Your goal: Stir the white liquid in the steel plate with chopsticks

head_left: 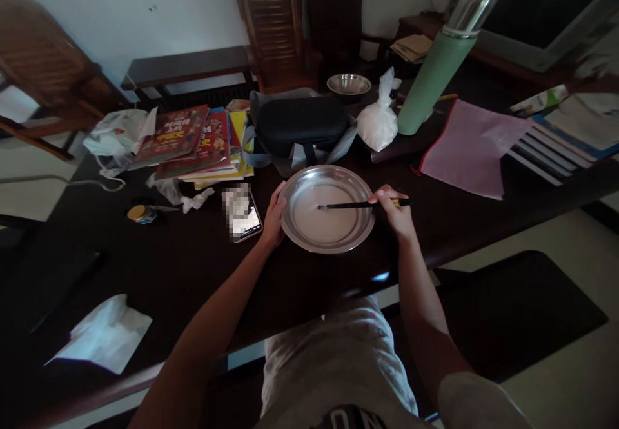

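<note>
A shallow steel plate [294, 187] with a whitish liquid in it sits on the dark table [193, 268] near the front edge. My left hand [273, 217] grips the plate's left rim. My right hand [394, 208] holds a pair of dark chopsticks [348, 206] over the right rim. Their tips reach into the liquid at the plate's middle.
A phone [242, 215] lies left of the plate. Behind are stacked books [193, 140], a black case [300, 122], a white bag [380, 122], a steel bowl [349, 84], a green flask [438, 71] and a pink folder [471, 145]. White paper [104, 333] lies at front left.
</note>
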`<action>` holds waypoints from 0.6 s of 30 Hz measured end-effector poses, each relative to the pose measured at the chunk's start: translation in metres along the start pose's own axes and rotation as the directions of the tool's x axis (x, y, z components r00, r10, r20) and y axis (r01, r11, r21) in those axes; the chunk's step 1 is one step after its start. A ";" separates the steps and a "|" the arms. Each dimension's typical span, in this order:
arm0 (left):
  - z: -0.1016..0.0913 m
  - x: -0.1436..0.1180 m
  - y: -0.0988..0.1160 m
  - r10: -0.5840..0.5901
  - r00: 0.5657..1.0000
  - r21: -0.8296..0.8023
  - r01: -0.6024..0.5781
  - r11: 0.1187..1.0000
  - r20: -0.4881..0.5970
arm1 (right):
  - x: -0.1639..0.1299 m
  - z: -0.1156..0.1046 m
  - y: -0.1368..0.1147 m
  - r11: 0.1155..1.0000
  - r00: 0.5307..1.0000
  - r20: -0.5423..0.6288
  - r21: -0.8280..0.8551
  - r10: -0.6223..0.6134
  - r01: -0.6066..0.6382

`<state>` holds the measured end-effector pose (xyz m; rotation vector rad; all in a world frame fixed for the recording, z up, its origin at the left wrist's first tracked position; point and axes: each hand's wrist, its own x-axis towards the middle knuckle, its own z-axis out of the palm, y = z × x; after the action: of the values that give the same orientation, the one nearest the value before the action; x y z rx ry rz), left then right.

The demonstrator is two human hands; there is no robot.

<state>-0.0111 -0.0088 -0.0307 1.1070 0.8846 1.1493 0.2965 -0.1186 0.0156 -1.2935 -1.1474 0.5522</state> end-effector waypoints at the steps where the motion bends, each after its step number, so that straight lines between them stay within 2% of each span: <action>1: 0.000 0.000 0.000 0.000 1.000 -0.003 0.000 1.000 -0.001 | 0.000 0.000 0.000 1.000 0.999 -0.037 0.002 -0.006 0.007; 3: 0.000 0.001 -0.001 -0.004 1.000 -0.015 0.004 1.000 -0.009 | 0.000 0.000 0.001 1.000 0.997 -0.078 0.025 0.006 -0.005; 8: -0.001 0.001 -0.003 0.000 1.000 -0.014 0.000 1.000 0.002 | -0.001 0.000 0.000 1.000 1.000 0.018 0.017 0.009 -0.009; 12: -0.002 0.002 -0.004 0.011 1.000 -0.003 -0.011 1.000 0.001 | -0.001 0.000 0.000 0.999 0.998 -0.069 0.041 0.001 0.002; 16: -0.001 0.002 -0.003 -0.005 1.000 -0.002 0.005 1.000 -0.003 | -0.002 0.000 -0.001 0.999 0.999 0.031 0.038 0.023 -0.025; 18: -0.001 0.001 -0.002 -0.004 1.000 -0.011 0.004 1.000 -0.004 | -0.001 0.000 -0.001 1.000 1.000 0.013 0.017 0.001 -0.002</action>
<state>-0.0111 -0.0074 -0.0333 1.0938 0.8822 1.1518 0.2957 -0.1202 0.0162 -1.2779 -1.1507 0.5712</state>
